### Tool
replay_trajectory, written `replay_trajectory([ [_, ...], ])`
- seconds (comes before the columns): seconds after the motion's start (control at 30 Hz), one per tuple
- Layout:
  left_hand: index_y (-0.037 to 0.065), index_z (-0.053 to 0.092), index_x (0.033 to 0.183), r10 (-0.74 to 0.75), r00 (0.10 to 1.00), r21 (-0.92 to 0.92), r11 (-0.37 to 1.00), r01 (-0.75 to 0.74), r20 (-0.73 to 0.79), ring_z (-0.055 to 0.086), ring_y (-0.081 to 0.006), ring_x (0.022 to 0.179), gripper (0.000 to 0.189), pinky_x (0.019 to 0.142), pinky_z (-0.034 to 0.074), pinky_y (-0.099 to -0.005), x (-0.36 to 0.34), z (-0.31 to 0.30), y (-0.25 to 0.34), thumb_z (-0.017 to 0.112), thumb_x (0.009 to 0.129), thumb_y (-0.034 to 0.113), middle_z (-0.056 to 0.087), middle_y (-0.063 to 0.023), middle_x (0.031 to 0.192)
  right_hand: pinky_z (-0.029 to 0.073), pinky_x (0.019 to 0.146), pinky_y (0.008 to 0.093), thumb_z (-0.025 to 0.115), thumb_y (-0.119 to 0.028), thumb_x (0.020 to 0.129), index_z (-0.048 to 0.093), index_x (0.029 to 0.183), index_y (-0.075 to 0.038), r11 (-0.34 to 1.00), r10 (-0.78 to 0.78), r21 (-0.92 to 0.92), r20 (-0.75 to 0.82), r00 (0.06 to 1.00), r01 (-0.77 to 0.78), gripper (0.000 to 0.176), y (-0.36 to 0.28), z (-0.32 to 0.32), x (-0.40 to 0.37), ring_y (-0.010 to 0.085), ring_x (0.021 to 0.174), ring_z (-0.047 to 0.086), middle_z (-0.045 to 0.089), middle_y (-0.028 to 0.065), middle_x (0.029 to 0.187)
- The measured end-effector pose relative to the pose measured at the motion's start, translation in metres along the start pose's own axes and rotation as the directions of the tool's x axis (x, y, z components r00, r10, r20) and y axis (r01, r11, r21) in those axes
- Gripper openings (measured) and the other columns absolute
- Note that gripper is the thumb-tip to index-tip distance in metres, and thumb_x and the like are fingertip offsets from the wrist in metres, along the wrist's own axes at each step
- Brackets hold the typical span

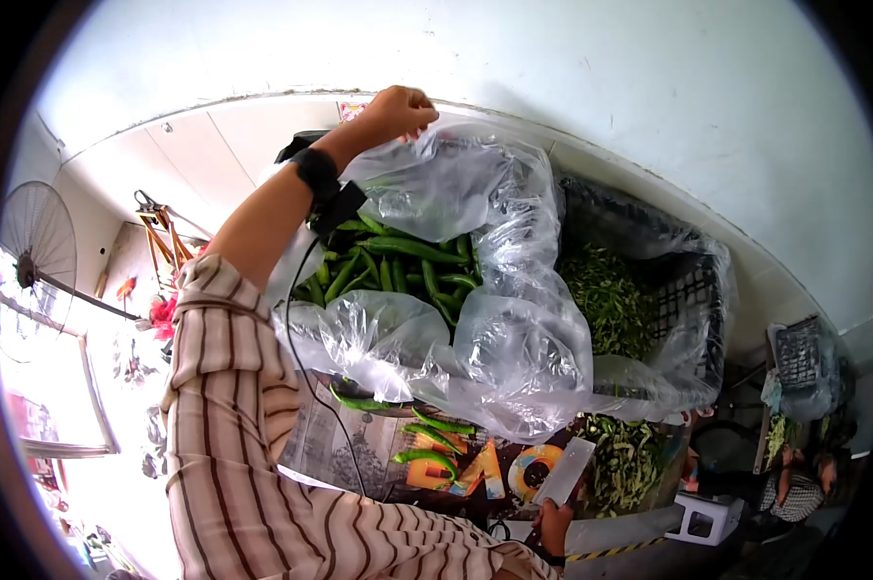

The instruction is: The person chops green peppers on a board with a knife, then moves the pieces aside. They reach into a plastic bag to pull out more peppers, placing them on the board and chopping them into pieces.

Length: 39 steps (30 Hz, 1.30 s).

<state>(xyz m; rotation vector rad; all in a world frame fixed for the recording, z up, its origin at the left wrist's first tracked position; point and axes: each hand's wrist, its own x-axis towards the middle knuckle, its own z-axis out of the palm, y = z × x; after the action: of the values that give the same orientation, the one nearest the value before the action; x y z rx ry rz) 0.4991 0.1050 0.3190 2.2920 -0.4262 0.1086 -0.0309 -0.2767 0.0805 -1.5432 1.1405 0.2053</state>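
My left hand reaches to the far edge of the clear plastic bag, its fingers curled; whether they pinch the plastic is hard to make out. Long green peppers fill the lined crate under my left forearm. At the bottom my right hand grips a cleaver, its broad blade pointing up and right over the printed tabletop. Several loose peppers lie on the tabletop left of the blade. Cut green pieces are heaped to the right of the cleaver.
A second lined black crate on the right holds small green pieces. A white plastic stool stands below it. Another person is at far right near a smaller crate. A fan stands at left; a wall runs behind.
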Motion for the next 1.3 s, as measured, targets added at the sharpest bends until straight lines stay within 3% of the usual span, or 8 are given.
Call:
replay_trajectory([
  [0.13, 0.001, 0.064, 0.072, -0.138, 0.898, -0.039, 0.985, 0.169, 0.417, 0.059, -0.0109, 0.047, 0.030, 0.042, 0.048, -0.0234, -0.039, -0.010, -0.002, 0.057, 0.085, 0.027, 0.061, -0.0072, 0.057, 0.038, 0.037, 0.0297, 0.051, -0.010, 0.082, 0.049, 0.079, 0.003, 0.999, 0.046, 0.026, 0.018, 0.999, -0.047, 0.013, 0.000, 0.001, 0.001, 0.0144, 0.037, 0.044, 0.043, 0.0025, 0.053],
  [0.3, 0.004, 0.067, 0.097, -0.360, 0.500, 0.246, 0.928, 0.279, 0.788, 0.065, -0.0163, 0.071, 0.027, 0.066, 0.054, -0.0295, -0.085, 0.002, -0.026, 0.058, 0.082, 0.024, 0.067, -0.0110, 0.085, 0.038, 0.036, 0.0305, 0.050, -0.009, 0.082, 0.045, 0.082, 0.002, 0.998, 0.009, 0.064, 0.006, 1.000, -0.009, 0.012, -0.004, 0.002, 0.001, 0.0150, 0.036, 0.042, 0.042, 0.0039, 0.053],
  [0.5, 0.001, 0.062, 0.104, 0.134, 0.894, 0.227, 0.941, -0.250, 0.427, 0.059, -0.0252, 0.090, 0.031, 0.084, 0.045, -0.0336, -0.066, 0.023, -0.057, 0.057, 0.081, 0.021, 0.065, -0.0116, 0.099, 0.038, 0.036, 0.0297, 0.049, -0.011, 0.083, 0.047, 0.096, 0.004, 1.000, 0.018, 0.020, 0.036, 0.999, -0.018, 0.020, -0.001, 0.005, 0.009, 0.0154, 0.035, 0.042, 0.044, 0.0043, 0.051],
  [0.6, -0.001, 0.057, 0.108, 0.104, 0.980, 0.030, 0.993, -0.110, 0.168, 0.058, -0.0230, 0.090, 0.034, 0.083, 0.044, -0.0332, -0.020, 0.031, -0.103, 0.056, 0.082, 0.021, 0.062, -0.0156, 0.101, 0.036, 0.036, 0.0284, 0.048, -0.013, 0.083, 0.049, 0.097, 0.005, 1.000, -0.013, -0.006, 0.024, 1.000, 0.013, 0.022, -0.002, 0.006, 0.001, 0.0153, 0.035, 0.044, 0.044, 0.0038, 0.048],
  [0.83, 0.001, 0.054, 0.084, -0.360, 0.841, 0.093, 0.931, 0.354, 0.405, 0.053, -0.0128, 0.056, 0.028, 0.051, 0.043, -0.0262, -0.023, 0.016, -0.059, 0.050, 0.084, 0.029, 0.056, -0.0065, 0.065, 0.035, 0.035, 0.0281, 0.048, -0.008, 0.083, 0.046, 0.101, 0.004, 0.995, -0.054, 0.090, 0.038, 0.998, 0.051, 0.022, -0.009, 0.010, -0.005, 0.0153, 0.034, 0.043, 0.047, 0.0062, 0.052],
  [1.07, 0.009, 0.057, 0.094, 0.301, 0.901, 0.284, 0.875, -0.391, 0.313, 0.055, -0.0221, 0.072, 0.025, 0.063, 0.045, -0.0341, -0.049, 0.041, -0.127, 0.057, 0.069, 0.008, 0.059, -0.0097, 0.085, 0.038, 0.034, 0.0291, 0.049, -0.007, 0.082, 0.043, 0.094, 0.002, 0.996, -0.023, 0.085, 0.008, 1.000, 0.022, 0.016, 0.003, 0.007, 0.006, 0.0147, 0.034, 0.041, 0.041, 0.0036, 0.051],
  [1.17, 0.009, 0.054, 0.095, -0.211, 0.827, 0.468, 0.881, -0.070, 0.522, 0.056, -0.0251, 0.083, 0.029, 0.068, 0.044, -0.0365, -0.053, 0.033, -0.085, 0.058, 0.067, 0.004, 0.057, -0.0095, 0.093, 0.037, 0.034, 0.0291, 0.049, -0.007, 0.082, 0.043, 0.094, 0.002, 0.995, -0.013, 0.096, 0.012, 1.000, 0.012, 0.016, 0.003, 0.007, 0.006, 0.0144, 0.034, 0.041, 0.041, 0.0035, 0.051],
  [1.3, 0.011, 0.052, 0.099, -0.174, 0.857, 0.544, 0.827, -0.141, 0.486, 0.060, -0.0238, 0.069, 0.035, 0.054, 0.046, -0.0337, -0.053, 0.044, -0.107, 0.055, 0.066, 0.001, 0.058, -0.0105, 0.075, 0.038, 0.035, 0.0289, 0.048, -0.007, 0.082, 0.044, 0.096, 0.003, 0.997, 0.010, 0.073, 0.012, 1.000, -0.011, 0.017, -0.005, 0.008, 0.001, 0.0142, 0.036, 0.042, 0.041, 0.0031, 0.051],
])
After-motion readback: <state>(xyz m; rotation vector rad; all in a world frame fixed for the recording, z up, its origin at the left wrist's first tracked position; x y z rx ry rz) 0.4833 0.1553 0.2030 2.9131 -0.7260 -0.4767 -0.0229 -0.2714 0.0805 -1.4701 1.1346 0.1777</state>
